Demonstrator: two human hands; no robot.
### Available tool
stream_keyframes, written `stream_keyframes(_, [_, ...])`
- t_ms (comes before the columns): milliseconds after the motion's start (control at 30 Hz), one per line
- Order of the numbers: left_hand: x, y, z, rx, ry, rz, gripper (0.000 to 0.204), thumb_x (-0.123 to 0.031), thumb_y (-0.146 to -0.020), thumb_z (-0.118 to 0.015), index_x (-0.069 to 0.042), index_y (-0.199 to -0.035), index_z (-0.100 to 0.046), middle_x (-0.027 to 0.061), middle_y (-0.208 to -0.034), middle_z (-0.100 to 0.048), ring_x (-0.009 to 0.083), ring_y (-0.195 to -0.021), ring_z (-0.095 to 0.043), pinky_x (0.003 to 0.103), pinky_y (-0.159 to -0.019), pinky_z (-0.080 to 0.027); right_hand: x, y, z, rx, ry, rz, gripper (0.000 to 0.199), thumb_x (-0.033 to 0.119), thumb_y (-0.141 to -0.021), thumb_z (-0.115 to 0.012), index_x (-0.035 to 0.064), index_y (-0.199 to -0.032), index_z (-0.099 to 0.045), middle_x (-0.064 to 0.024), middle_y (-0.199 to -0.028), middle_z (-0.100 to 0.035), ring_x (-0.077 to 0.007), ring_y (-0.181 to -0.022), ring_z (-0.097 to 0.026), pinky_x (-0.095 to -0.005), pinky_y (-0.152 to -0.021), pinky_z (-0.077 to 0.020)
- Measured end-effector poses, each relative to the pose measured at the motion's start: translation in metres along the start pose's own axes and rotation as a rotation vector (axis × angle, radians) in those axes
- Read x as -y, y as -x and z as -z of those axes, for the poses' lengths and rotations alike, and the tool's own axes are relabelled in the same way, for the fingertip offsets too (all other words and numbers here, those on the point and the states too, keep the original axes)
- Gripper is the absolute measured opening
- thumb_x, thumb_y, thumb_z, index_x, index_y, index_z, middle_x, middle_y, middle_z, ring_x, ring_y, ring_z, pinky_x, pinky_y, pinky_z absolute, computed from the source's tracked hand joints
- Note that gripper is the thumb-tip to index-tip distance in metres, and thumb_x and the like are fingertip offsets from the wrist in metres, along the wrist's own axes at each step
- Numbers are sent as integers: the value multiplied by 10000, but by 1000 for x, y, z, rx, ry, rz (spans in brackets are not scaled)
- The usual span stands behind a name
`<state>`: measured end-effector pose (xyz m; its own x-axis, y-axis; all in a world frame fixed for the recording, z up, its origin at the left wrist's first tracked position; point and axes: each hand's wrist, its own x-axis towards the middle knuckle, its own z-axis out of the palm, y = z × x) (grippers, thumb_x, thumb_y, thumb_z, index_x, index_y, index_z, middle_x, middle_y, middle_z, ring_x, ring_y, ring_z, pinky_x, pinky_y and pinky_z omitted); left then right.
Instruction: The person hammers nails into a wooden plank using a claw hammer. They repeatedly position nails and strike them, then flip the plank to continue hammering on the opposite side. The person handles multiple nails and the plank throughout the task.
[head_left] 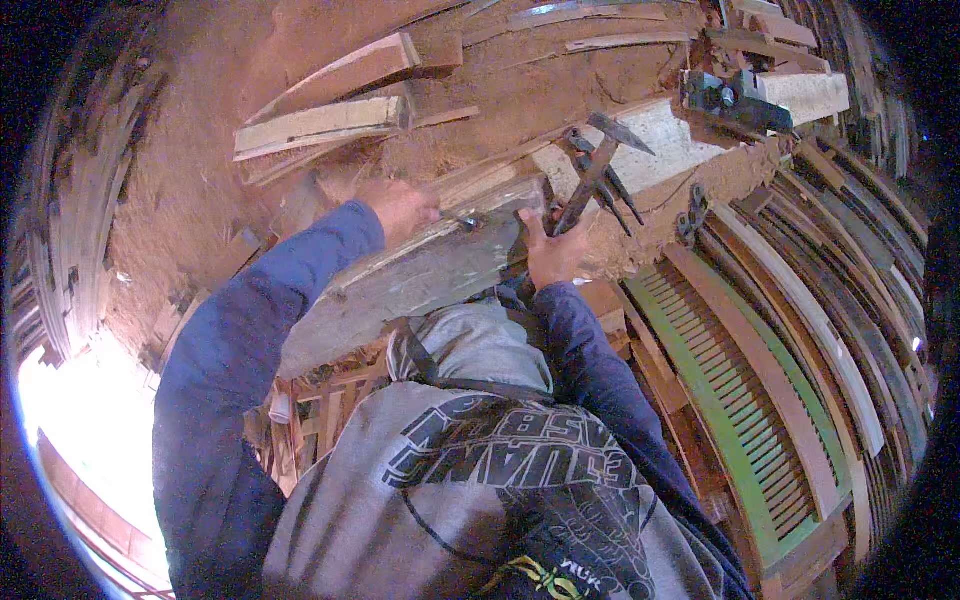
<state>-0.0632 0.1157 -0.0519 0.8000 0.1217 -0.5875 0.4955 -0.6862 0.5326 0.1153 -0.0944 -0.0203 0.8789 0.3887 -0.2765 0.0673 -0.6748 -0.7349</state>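
Note:
A long greyish wooden board (400,275) lies across the front of the workbench before me. My left hand (400,208) rests at its far edge with curled fingers; whether a small thing is pinched in them I cannot make out. A small metal piece (468,222) sits on the board between my hands. At the board's right end, my right hand (558,252) is closed on it, thumb on the upper side. Just beyond that hand lies a hammer (598,170), its handle end close to the fingers. Dark pincers (617,192) lie crossed under the hammer.
Cut wood blocks (325,125) lie on the dusty surface at far left. A black metal clamp or vise (735,100) stands at far right, with a dark hand tool (691,213) nearer. Stacked planks (840,260) and a green slatted frame (725,400) fill the right side.

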Motion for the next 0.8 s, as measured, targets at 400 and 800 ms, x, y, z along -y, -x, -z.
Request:
stream_keyframes(400, [-15, 47, -3, -564, 668, 308, 286, -170, -928, -561, -65, -1190, -608, 116, -882, -646, 239, -801, -660, 361, -738, -528, 10, 5, 4, 44, 43, -18, 621, 360, -699, -870, -27, -1088, -580, -104, -930, -586, -228, -873, -579, -361, -784, -478])
stream_keyframes(800, [-91, 100, -12, -450, 2053, -141, 327, -139, -956, -507, 15, -1242, -549, 142, -1008, -673, 248, -990, -670, 338, -824, -527, -5, 14, 37, 6, 328, 357, 470, 411, -821, -722, -14, -985, -603, -192, -988, -606, -349, -876, -594, -445, -798, -481])
